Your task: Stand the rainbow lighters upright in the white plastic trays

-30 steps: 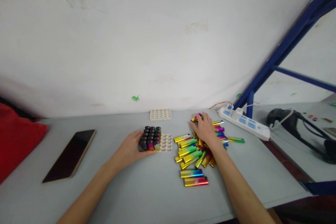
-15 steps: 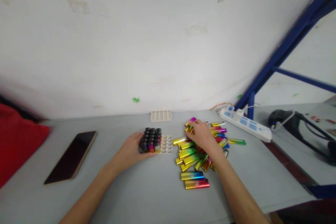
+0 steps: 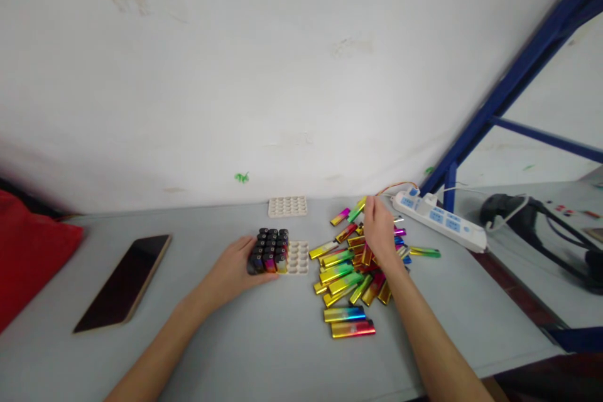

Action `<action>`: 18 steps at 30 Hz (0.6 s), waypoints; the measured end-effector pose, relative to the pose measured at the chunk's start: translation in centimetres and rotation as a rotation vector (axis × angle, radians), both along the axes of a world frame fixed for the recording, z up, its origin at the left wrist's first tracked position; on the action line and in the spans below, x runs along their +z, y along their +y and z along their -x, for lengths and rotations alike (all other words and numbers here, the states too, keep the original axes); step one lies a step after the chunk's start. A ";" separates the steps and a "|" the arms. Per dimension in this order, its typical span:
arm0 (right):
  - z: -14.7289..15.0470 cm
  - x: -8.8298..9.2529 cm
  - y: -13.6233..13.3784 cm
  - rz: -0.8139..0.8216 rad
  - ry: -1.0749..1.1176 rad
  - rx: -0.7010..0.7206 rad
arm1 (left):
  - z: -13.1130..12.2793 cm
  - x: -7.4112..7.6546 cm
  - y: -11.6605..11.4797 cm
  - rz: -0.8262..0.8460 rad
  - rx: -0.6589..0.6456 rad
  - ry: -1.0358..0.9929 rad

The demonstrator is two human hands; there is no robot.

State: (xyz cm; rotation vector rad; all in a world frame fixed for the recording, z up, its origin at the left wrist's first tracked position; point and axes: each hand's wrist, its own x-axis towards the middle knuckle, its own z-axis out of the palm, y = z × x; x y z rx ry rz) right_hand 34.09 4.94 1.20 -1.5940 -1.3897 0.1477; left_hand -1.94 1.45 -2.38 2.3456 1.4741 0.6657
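My left hand (image 3: 235,264) is wrapped around the left end of a white tray (image 3: 298,257) with round-cornered holes, its thumb along the front edge. Black-topped lighters (image 3: 271,250) stand upright in rows in the tray's left part; the holes on its right side show bare. My right hand (image 3: 379,226) is over the far part of a loose pile of shiny multicoloured lighters (image 3: 336,272). Its fingers are pinched on a yellow-green lighter (image 3: 357,208) that sticks out to the left, tilted. The fingertips' exact hold is partly hidden.
A second white tray (image 3: 287,206) lies near the wall. A phone (image 3: 123,282) and a red cloth (image 3: 32,251) are on the left. A power strip (image 3: 440,220), a blue metal frame (image 3: 490,113) and a black headset (image 3: 532,226) are at the right.
My right hand has moved right and slightly up from the pile's far left side, now with a yellow-green lighter at its fingers. My left hand keeps its place at the tray.
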 end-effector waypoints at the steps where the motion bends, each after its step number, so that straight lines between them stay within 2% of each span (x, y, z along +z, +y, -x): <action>1: 0.0 0.1 0.0 0.006 0.183 0.027 | -0.1 0.2 0.0 0.016 -0.003 0.012; 4: 0.8 0.6 -0.3 0.105 0.729 0.247 | -0.3 0.7 -0.1 0.033 -0.007 0.013; 7: 2.3 1.2 -0.9 0.158 1.036 0.473 | -0.4 0.9 -0.2 0.029 0.002 -0.005; 13: 4.8 1.4 -2.1 0.333 1.241 0.665 | -0.4 1.2 -0.2 0.038 -0.012 -0.027; 18: 6.8 1.4 -3.2 0.457 1.192 0.841 | -0.6 1.4 -0.3 0.057 -0.011 -0.025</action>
